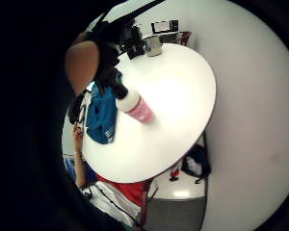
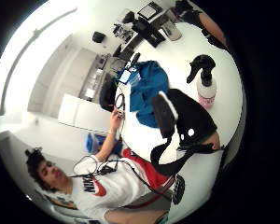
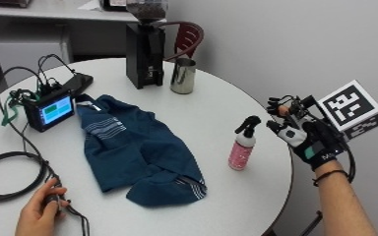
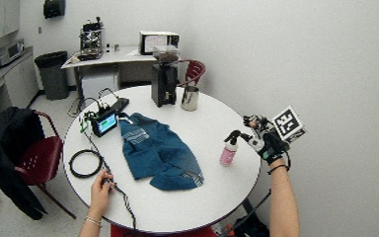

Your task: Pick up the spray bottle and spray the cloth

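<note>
A spray bottle [image 3: 242, 146] with pink liquid and a black trigger head stands upright on the round white table [image 3: 208, 113], near its right edge. A blue cloth [image 3: 137, 147] lies crumpled to the left of the bottle, mid-table. My gloved right hand [image 3: 303, 133] hovers raised just off the table's right edge, a short way right of the bottle, palm toward it, fingers loosely spread and holding nothing. The palm views show the bottle [image 1: 134, 103] [image 2: 204, 84] beside the cloth [image 1: 101, 115] [image 2: 147, 91]. In the wide view the hand [image 4: 265, 140] is apart from the bottle [image 4: 228, 149].
A black coffee grinder [image 3: 144, 49] and a metal cup [image 3: 183, 75] stand at the table's far side. A small screen device [image 3: 48, 110] with cables sits at the left. A bare left hand [image 3: 42, 209] holds a cable at the near left. A red chair [image 3: 189, 37] stands behind the table.
</note>
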